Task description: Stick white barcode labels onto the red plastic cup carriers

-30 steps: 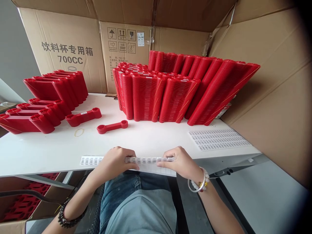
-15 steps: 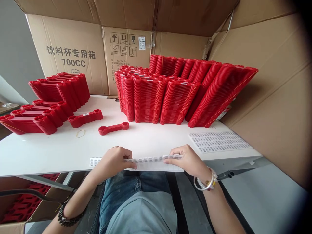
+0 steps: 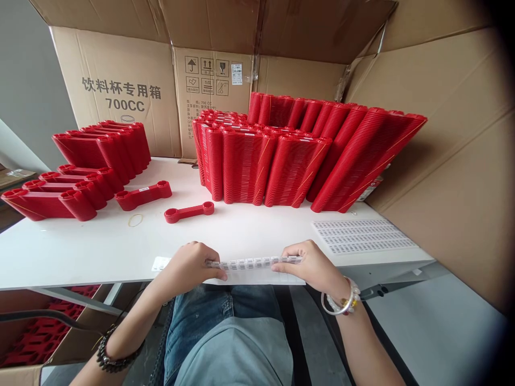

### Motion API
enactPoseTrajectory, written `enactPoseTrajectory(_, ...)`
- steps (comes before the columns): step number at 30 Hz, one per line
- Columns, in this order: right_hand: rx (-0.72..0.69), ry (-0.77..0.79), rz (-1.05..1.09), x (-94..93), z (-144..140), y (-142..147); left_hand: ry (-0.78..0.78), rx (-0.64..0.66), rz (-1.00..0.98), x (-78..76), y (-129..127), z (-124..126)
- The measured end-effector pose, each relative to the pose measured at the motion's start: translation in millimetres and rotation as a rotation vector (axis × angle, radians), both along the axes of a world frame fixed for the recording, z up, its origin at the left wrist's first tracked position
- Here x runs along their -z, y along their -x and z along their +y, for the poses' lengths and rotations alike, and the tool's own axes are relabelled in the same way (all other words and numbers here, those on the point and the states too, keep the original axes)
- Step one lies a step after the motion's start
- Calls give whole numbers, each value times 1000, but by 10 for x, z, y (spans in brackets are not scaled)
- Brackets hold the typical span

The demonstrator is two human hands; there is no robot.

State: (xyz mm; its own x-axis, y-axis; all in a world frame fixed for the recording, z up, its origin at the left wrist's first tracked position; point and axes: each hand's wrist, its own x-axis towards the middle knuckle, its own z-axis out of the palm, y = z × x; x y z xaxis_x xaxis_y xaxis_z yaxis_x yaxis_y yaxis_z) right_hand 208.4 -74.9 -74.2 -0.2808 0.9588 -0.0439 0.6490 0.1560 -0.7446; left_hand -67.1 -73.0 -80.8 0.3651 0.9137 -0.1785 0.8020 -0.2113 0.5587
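Observation:
A white label sheet (image 3: 249, 264) is held at the table's front edge, folded or bent along a row of small printed labels. My left hand (image 3: 197, 262) pinches it on the left between thumb and fingers. On the right, my right hand (image 3: 306, 262) grips the same sheet in a like pinch. The sheet's left end shows beyond my left wrist on the tabletop. Nearest in front of my hands lies a single thin red plastic piece (image 3: 189, 212) with a ring at each end. Behind it to the left rests a short red stack (image 3: 144, 195) with a white label on top.
Tall stacks of red pieces (image 3: 245, 166) stand at the back centre and right, more red stacks (image 3: 80, 198) at the left. Another label sheet (image 3: 364, 236) lies at the right. A rubber band (image 3: 135, 220) is on the white table (image 3: 100, 252). Cardboard (image 3: 120, 69) walls the back and right.
Both hands keep their pinch on the label sheet. The sheet's left end beyond my left wrist now shows mostly blank white instead of printed labels. The view has shifted slightly.

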Motion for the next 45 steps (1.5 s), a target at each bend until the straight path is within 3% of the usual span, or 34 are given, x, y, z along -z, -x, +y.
enactPoseTrajectory(14,-6,-34,-6,-61,-12,-66,34,55,-91,34,48,56)
enactPoseTrajectory(27,48,-80,-10,-141,-33,-222,-48,-53,-27,-81,252,90)
enactPoseTrajectory(36,62,-100,-6,-185,-40,-195,-57,-99,-205,-52,234,60)
enactPoseTrajectory(45,70,-101,-23,-161,-24,-212,-58,-94,-81,-92,170,25)
